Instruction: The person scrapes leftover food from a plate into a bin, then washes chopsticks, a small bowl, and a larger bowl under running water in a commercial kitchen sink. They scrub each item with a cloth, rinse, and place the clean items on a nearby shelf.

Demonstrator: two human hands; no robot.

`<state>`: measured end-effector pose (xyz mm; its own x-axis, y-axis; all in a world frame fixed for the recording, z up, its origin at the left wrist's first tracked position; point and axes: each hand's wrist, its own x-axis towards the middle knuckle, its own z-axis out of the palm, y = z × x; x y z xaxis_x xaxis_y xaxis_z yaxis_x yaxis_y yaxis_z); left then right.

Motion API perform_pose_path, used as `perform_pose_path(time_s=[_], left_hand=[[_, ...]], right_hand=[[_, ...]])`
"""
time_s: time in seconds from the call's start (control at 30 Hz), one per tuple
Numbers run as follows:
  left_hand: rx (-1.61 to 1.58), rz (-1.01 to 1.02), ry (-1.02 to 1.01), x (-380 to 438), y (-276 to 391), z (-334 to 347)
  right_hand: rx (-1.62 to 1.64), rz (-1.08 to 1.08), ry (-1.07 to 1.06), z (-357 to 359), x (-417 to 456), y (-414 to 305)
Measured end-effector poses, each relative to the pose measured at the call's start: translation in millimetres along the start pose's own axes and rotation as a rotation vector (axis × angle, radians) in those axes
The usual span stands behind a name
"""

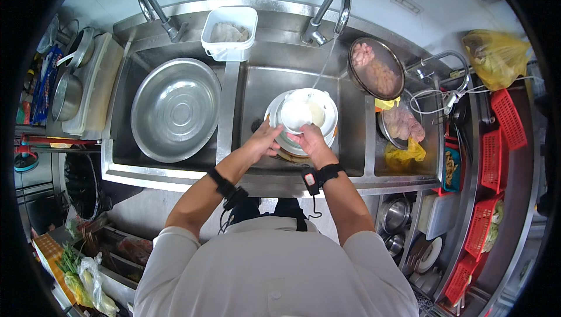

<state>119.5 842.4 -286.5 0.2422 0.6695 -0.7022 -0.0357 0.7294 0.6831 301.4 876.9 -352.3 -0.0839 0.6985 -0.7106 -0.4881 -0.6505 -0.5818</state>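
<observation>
A small white bowl (296, 115) is tilted above a stack of white plates and dishes (329, 117) in the middle basin of a steel sink. My right hand (310, 139) grips the bowl's near rim between thumb and fingers. My left hand (263, 138) is at the bowl's left side, fingers spread; whether its fingertips touch the bowl or a plate I cannot tell. Water runs in a thin stream from the middle faucet (344, 10) onto the far side of the stack. Dark straps with small devices sit on both wrists.
A large metal basin (179, 111) fills the left sink. A white plastic tub (229, 49) stands on the divider behind. To the right are a pot of meat in water (378, 69), raw meat in a metal bowl (401, 125) and a yellow plastic bag (405, 152). Red baskets (493, 159) line the right shelf.
</observation>
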Motion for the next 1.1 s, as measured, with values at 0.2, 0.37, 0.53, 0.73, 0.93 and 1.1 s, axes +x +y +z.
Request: perform_pose_path(time_s=[0.2,0.37,0.53,0.73,0.93,1.1], left_hand=[[0.272,0.142,0.098,36.9,-22.9,1.2],[0.504,0.061,0.072,32.4,-27.2,8.7],[0.762,0.151,0.109,27.9,-18.6,11.9],[0.511,0.493,0.453,54.6,-45.8,29.9],[-0.193,0.411,0.279,56.7,-48.8,75.7],[-0.035,0.226,-0.013,55.4,-17.9,56.1]], right_hand=[[-0.717,-0.206,0.164,14.5,-23.1,21.1],[-1.667,-0.700,0.010,17.1,-19.2,-6.5],[-1.762,-0.790,-0.093,18.0,-17.9,-11.2],[-1.046,-0.193,0.250,-4.7,-22.5,17.7],[0.050,0.036,0.048,-19.6,-15.4,52.6],[-0.497,-0.178,0.040,-41.8,-24.2,-8.4]])
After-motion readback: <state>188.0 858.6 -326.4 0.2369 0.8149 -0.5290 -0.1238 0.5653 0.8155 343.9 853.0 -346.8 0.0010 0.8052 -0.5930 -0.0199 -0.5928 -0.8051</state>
